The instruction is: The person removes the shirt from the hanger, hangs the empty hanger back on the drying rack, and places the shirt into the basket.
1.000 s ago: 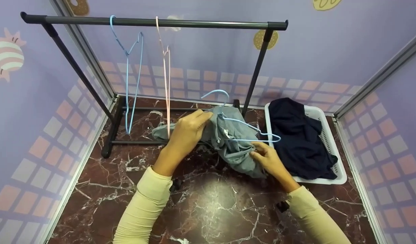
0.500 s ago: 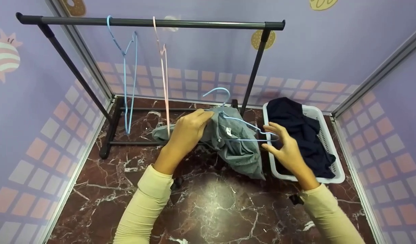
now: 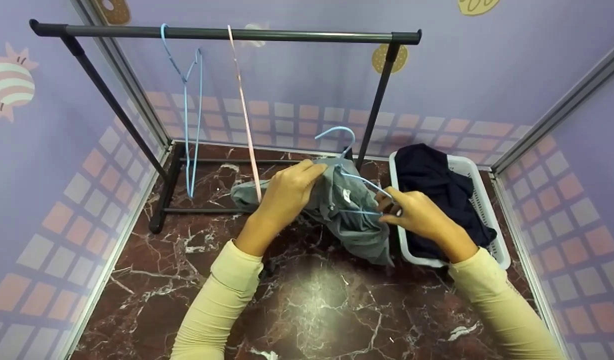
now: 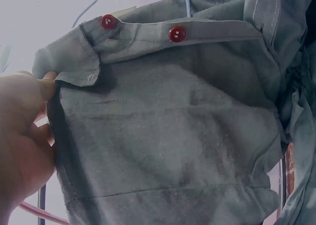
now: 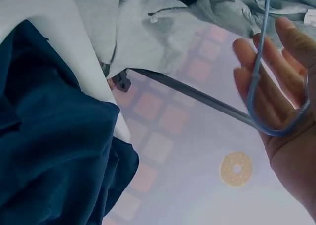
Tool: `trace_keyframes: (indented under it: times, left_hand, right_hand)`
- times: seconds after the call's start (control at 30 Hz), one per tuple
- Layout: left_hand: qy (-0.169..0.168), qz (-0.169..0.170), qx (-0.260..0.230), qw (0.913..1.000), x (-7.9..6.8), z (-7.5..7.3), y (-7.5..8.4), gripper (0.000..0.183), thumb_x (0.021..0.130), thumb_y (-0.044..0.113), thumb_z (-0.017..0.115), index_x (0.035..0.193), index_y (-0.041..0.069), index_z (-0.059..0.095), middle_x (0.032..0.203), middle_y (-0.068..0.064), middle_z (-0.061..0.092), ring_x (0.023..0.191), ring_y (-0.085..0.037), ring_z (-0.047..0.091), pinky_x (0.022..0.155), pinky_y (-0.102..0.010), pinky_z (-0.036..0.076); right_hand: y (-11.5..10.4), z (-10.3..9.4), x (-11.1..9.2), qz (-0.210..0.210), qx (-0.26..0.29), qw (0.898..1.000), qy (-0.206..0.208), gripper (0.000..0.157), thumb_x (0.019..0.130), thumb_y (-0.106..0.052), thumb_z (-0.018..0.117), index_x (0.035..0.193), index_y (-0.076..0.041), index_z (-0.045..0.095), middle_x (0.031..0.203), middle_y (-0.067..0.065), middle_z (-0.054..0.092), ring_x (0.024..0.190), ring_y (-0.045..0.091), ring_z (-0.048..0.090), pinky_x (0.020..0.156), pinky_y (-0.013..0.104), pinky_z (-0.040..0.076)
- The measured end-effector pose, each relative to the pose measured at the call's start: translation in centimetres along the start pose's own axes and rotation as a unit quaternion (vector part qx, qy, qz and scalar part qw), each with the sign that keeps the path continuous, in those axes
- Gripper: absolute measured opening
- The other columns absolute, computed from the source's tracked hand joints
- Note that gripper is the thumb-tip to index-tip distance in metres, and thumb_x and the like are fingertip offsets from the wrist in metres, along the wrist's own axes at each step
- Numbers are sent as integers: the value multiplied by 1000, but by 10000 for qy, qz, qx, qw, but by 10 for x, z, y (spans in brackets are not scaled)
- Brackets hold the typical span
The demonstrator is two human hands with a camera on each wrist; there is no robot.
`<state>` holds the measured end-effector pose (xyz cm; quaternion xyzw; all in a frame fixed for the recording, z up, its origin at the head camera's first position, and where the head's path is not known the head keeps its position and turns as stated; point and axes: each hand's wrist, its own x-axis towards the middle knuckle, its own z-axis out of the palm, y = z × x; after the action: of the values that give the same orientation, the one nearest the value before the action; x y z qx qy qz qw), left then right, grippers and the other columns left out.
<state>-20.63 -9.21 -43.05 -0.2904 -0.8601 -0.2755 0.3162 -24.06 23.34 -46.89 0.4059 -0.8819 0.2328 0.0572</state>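
Note:
A grey-green buttoned shirt (image 3: 359, 240) hangs bunched around a light blue clothes hanger (image 3: 369, 181), whose hook points up. In the head view my left hand (image 3: 287, 192) grips the shirt near the hanger's neck. The left wrist view shows that thumb and fingers pinching the fabric edge beside a red button (image 4: 108, 21). My right hand (image 3: 414, 212) has its thumb and fingers curled around the free end of the hanger. That rounded end (image 5: 279, 131) lies across the palm in the right wrist view. One side of the hanger is inside the shirt, partly hidden.
A black clothes rack (image 3: 287, 35) stands behind, carrying a blue hanger (image 3: 186, 120) and a pink hanger (image 3: 248, 125). To the right, a white basket (image 3: 404, 250) holds dark navy cloth (image 3: 432, 200). Patterned walls enclose the marbled floor (image 3: 317, 310).
My right hand let go of the shirt, moved right and took the hanger's free end. The hanger, shirt and left hand shifted slightly right. The pink hanger on the rack turned edge-on.

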Motion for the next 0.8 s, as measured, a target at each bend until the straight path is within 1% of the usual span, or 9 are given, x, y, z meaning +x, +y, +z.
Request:
trace_keyframes:
  times: [0.03, 0.13, 0.23, 0.37, 0.5, 0.63, 0.8]
  left_hand:
    - [-5, 0, -27, 10000, 0, 0, 0, 23, 103, 6, 58, 116, 5, 76, 95, -8, 72, 79, -29, 71, 72, -42, 62]
    - [-47, -44, -101, 9999, 0, 0, -2, 23, 103, 8, 58, 118, 6, 75, 97, -9, 73, 84, -30, 72, 76, -42, 63]
    - [-91, -121, -26, 9999, -3, -1, -4, 24, 102, 9, 59, 120, 7, 75, 100, -9, 73, 85, -30, 73, 76, -43, 63]
    - [-75, -180, 180, 9996, -9, -1, -9, 24, 102, 11, 60, 120, 9, 76, 97, -8, 73, 81, -30, 72, 73, -43, 63]
    - [-29, -277, 265, 9993, -15, -2, -15, 23, 102, 13, 61, 119, 10, 75, 92, -6, 72, 77, -29, 71, 70, -41, 62]
    - [-20, -462, 193, 9987, -21, -2, -20, 22, 102, 10, 61, 119, 9, 75, 92, -6, 73, 76, -27, 72, 70, -40, 62]
    - [-71, -767, 193, 9968, -26, 0, -23, 23, 101, 12, 62, 120, 11, 76, 98, -6, 74, 85, -29, 74, 76, -43, 63]
  right_hand:
    - [-1, 0, -1, 8, 2, 10000, -34, 42, 80, -21, 89, 113, -12, 64, 92, -6, 79, 75, 15, 76, 66, 35, 61]
    - [-3, 0, -2, 23, 19, 10000, 50, 43, 80, -20, 89, 114, -13, 64, 86, -9, 78, 71, 12, 73, 64, 34, 59]
    - [-4, -5, -4, 18, -51, 9999, 143, 43, 79, -17, 90, 115, -16, 66, 81, -13, 76, 68, 8, 70, 62, 33, 57]
    - [0, -12, -11, -78, -198, 9994, 281, 45, 77, -14, 91, 116, -18, 67, 77, -15, 74, 65, 3, 67, 60, 31, 56]
    - [8, -19, -21, -127, -183, 9989, 409, 46, 76, -12, 92, 116, -15, 68, 75, -13, 73, 64, 2, 67, 59, 26, 57]
    - [15, -26, -32, 28, -145, 9984, 547, 46, 75, -11, 92, 115, -14, 69, 75, -13, 73, 62, 1, 64, 58, 20, 53]
    - [20, -38, -45, 338, -46, 9981, 515, 47, 76, -9, 91, 117, -14, 69, 76, -14, 73, 61, -2, 61, 56, 14, 49]
